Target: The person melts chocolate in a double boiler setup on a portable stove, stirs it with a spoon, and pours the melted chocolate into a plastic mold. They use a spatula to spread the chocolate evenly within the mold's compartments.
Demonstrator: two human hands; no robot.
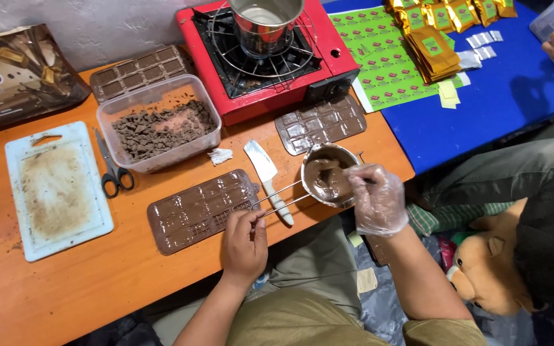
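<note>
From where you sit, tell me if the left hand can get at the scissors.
Probably yes, but not right now: the left hand is busy gripping the wire handle of the small pan. The scissors lie uncovered on the table, past the chocolate mould.

Orange wooden table, spanned left to centre; abutted at far right by blue-covered surface. At left: white cutting board, with scissors just beside. Further back: clear tub of chocolate pieces, filled brown mould, dark foil bag. At far centre: red portable stove. Near edge: chocolate-filled mould, white spatula, clear empty mould. On blue: green label sheets, gold sachets.
</note>
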